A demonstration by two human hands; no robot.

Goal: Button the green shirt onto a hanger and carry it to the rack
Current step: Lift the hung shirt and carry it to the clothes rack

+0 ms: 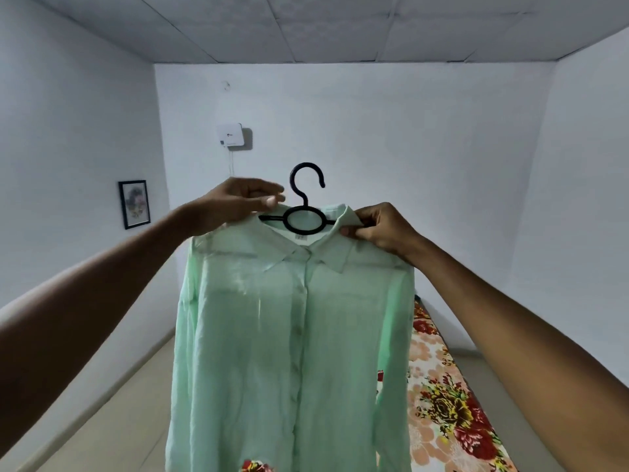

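A pale green shirt [292, 352] hangs in front of me on a black plastic hanger [304, 212], its front placket closed down the middle. The hanger's hook points up above the collar. My left hand [235, 204] pinches the shirt's left shoulder at the hanger arm. My right hand [377, 229] pinches the collar and the hanger's right arm. Both arms are stretched out, holding the shirt up at chest height. No rack is in view.
A bed with a floral sheet [449, 403] runs along the right, partly behind the shirt. A white box [231, 135] and a framed picture [133, 204] hang on the walls. Tiled floor [112, 413] lies to the left.
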